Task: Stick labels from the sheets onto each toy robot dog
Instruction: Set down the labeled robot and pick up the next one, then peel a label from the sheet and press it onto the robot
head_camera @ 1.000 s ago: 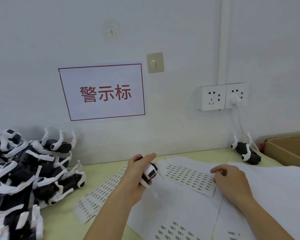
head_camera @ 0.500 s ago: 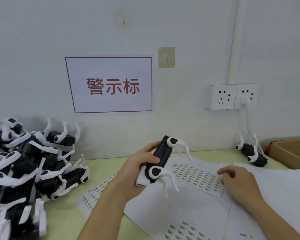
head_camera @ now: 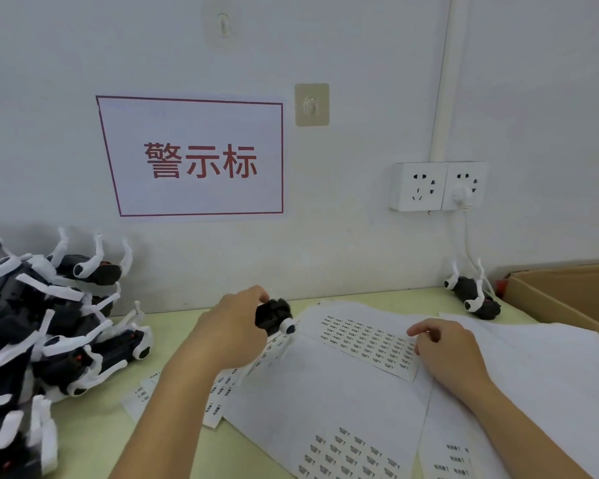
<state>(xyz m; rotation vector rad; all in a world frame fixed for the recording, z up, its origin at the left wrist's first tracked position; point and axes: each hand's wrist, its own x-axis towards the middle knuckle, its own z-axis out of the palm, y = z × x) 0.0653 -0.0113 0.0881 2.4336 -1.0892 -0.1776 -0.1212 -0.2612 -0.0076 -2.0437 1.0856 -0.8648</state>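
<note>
Whereas half a second ago it was raised legs-out, the toy robot dog (head_camera: pixel 274 316) gripped in the left hand (head_camera: pixel 229 330) now sits lower at frame centre, while right hand (head_camera: pixel 443 350) fingertips curl onto the label sheet (head_camera: pixel 367 340), likely picking its label.

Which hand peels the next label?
Right hand: its fingers already rest at the edge of the label sheet. Left hand is busy gripping the toy robot dog.
</note>
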